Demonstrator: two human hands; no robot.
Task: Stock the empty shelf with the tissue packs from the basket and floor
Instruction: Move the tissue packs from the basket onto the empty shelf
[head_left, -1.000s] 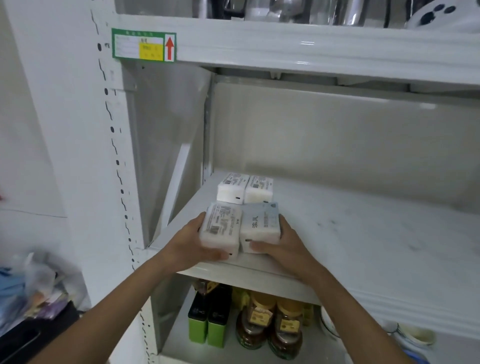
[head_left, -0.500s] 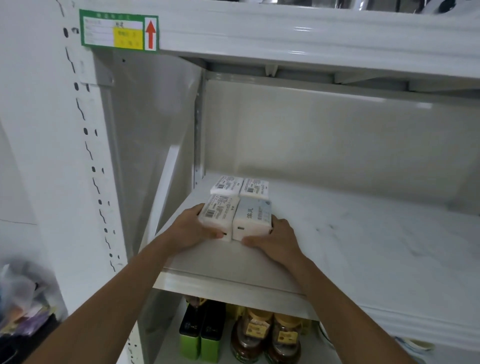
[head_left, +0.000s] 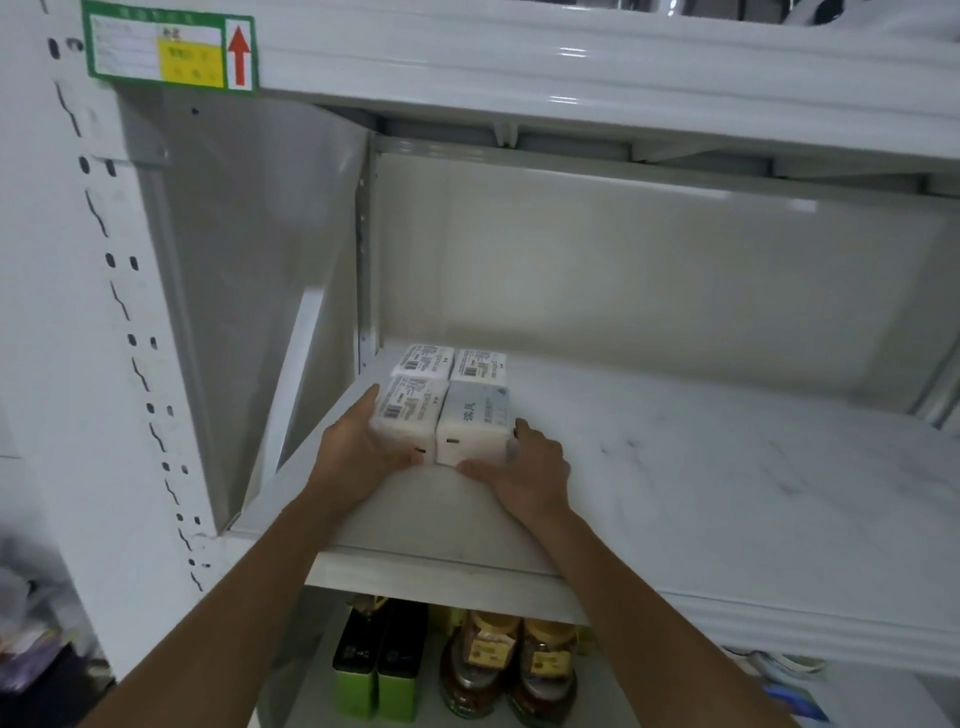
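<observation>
Two white tissue packs lie side by side on the white shelf, near its left back corner. My left hand grips the left pack from its left side and front. My right hand grips the right pack from its right side and front. Two more tissue packs sit directly behind them, touching the front pair. The basket and floor packs are out of view.
The shelf stretches far to the right. A higher shelf with a green and yellow label hangs overhead. Below stand green tins and jars of dark sauce. A perforated upright runs along the left.
Both hands have pushed the front pair of packs deeper onto the shelf, from its front edge until they meet the rear pair.
</observation>
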